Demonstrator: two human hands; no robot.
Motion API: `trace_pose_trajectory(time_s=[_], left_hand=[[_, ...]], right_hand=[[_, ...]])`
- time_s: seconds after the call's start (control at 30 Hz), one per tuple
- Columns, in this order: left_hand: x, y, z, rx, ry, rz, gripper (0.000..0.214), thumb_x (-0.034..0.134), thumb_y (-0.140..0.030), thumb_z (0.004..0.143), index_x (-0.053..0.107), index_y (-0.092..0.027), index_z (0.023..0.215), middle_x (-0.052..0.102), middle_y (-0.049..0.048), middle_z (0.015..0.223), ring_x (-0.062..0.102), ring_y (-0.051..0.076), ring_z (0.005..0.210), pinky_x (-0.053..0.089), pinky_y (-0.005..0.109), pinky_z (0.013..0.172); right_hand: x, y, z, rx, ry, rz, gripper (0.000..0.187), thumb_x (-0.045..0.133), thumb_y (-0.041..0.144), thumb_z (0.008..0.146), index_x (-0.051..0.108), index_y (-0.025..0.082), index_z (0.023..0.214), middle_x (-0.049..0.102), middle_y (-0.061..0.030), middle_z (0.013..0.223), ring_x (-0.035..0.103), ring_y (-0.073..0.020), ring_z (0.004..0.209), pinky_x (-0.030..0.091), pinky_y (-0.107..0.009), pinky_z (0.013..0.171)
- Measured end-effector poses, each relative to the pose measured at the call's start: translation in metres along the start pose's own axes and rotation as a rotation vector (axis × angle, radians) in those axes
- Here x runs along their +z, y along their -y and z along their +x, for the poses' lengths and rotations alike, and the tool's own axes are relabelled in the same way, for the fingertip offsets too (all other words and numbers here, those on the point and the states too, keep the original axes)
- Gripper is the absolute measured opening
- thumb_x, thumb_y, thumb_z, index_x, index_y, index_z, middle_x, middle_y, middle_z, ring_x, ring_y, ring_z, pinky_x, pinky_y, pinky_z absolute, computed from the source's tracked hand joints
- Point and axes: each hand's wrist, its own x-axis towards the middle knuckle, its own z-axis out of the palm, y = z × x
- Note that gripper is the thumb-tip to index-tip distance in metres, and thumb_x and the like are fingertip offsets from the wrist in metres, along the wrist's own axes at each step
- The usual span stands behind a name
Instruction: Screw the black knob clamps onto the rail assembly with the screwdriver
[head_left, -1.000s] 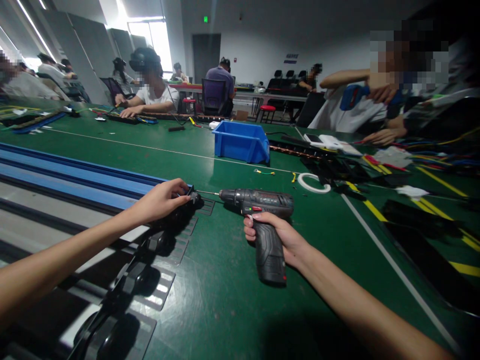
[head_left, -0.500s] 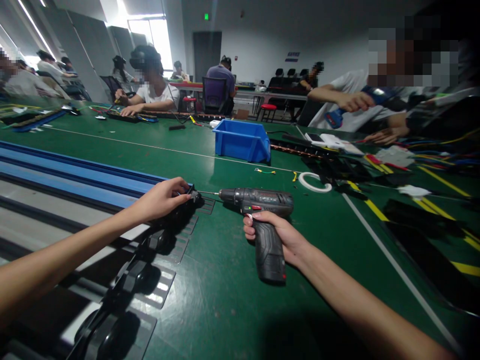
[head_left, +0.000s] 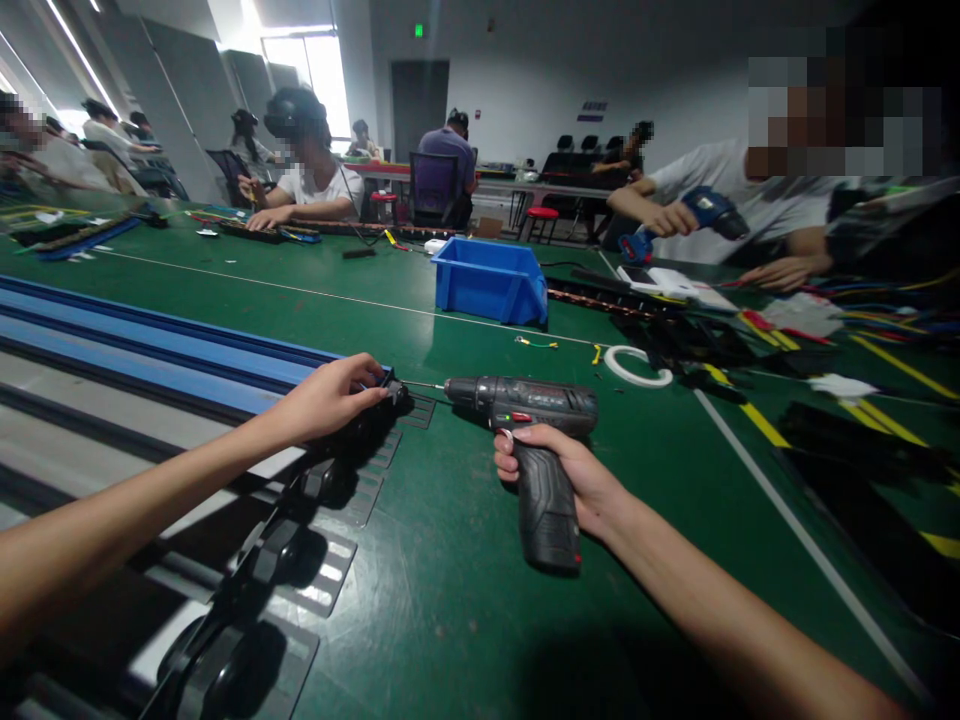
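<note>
My right hand (head_left: 568, 473) is wrapped round the grip of a dark cordless drill (head_left: 534, 440) held level over the green table (head_left: 450, 560). Its thin bit (head_left: 424, 385) points left at the far end of a long black part (head_left: 330, 465) with round bosses, which runs along the conveyor edge toward me. My left hand (head_left: 330, 398) is closed over that far end, fingers curled on top, right where the bit tip meets it.
Blue rails and grey belts of a conveyor (head_left: 112, 370) run along the left. A blue bin (head_left: 491, 280) stands beyond the drill, a white ring (head_left: 636, 366) to its right. A co-worker at the right holds a blue drill (head_left: 694, 215) above wires and black parts (head_left: 750, 330). Other people sit at far tables.
My hands and drill stay almost still against the black part. The co-worker at the right has lowered and turned the blue drill. The view shifted slightly.
</note>
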Motion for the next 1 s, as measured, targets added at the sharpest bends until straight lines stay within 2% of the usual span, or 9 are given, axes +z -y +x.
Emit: trace_pose_trajectory(time_s=[1.0], left_hand=[[0.0004, 0.0003, -0.0005, 0.018, -0.005, 0.028, 0.038, 0.060, -0.051, 0.087, 0.062, -0.020, 0.109, 0.070, 0.0081, 0.104, 0.066, 0.023, 0.093, 0.052, 0.036, 0.081]], right_hand=[[0.0005, 0.0009, 0.0000, 0.000, -0.004, 0.014, 0.012, 0.068, 0.019, 0.080, 0.064, 0.010, 0.087, 0.060, -0.0047, 0.081, 0.058, -0.0128, 0.070, 0.051, -0.024, 0.064]])
